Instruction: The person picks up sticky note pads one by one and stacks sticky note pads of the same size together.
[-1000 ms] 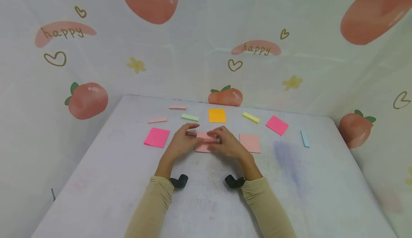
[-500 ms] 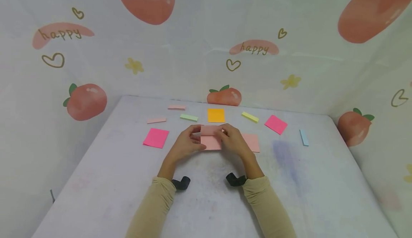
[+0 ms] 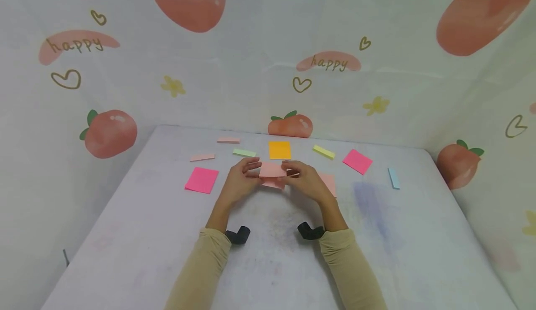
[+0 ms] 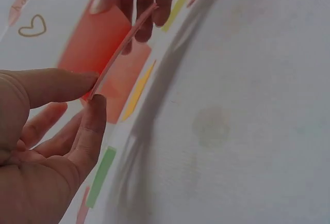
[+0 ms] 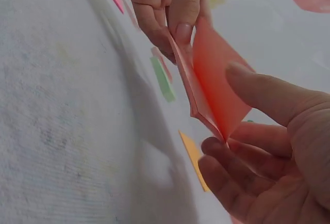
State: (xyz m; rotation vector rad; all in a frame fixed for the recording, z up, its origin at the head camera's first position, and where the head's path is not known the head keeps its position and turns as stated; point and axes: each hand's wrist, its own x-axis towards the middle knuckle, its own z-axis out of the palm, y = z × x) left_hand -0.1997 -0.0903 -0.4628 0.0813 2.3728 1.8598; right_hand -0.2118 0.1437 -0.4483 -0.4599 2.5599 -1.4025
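A pale pink sticky note pad (image 3: 273,169) is held up between both hands near the table's middle, with one leaf standing away from the rest. My left hand (image 3: 240,182) pinches the pad's left side; in the left wrist view its thumb and a fingertip meet at the edge. Holding the other side is my right hand (image 3: 307,182). In the right wrist view, the right thumb (image 5: 252,84) lies against the raised leaf (image 5: 221,74), and the right fingers (image 5: 227,157) are below the fold. The pad's underside is hidden in the head view.
Another pale pink pad (image 3: 328,184) lies partly behind the right hand. Around lie an orange pad (image 3: 279,150), hot pink pads (image 3: 202,180) left and right, and narrow strips: green (image 3: 244,152), yellow (image 3: 324,151), blue (image 3: 393,178) and pink (image 3: 203,157). A patterned cloth backdrop stands behind.
The pad has tilted in the hands, and its lower part looks shorter in the head view. The right fingers have shifted from over the leaf to the pad's right side.
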